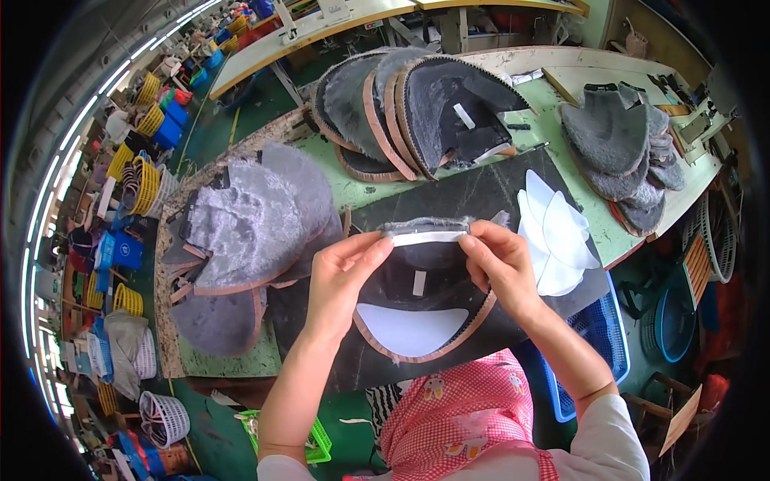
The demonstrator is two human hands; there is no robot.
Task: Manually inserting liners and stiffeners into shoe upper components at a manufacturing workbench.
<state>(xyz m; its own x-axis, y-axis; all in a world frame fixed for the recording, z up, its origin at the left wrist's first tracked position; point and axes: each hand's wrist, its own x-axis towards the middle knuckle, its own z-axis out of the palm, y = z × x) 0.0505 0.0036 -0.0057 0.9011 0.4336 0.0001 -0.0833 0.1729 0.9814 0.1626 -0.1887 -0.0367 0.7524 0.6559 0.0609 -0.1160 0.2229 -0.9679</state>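
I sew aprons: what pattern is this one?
The apron: mostly red and white checks (head view).

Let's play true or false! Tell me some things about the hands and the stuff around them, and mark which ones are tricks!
1. The left hand and right hand hold a white strip between them. True.
2. The left hand grips scissors. False: it holds the strip's left end.
3. White sheets lie to the right of the right hand. True.
4. The clothes are all black. False: the apron has pinkish-red checks.
5. A green basket is left of the apron. True.
6. The right hand is empty. False: it holds the strip's right end.
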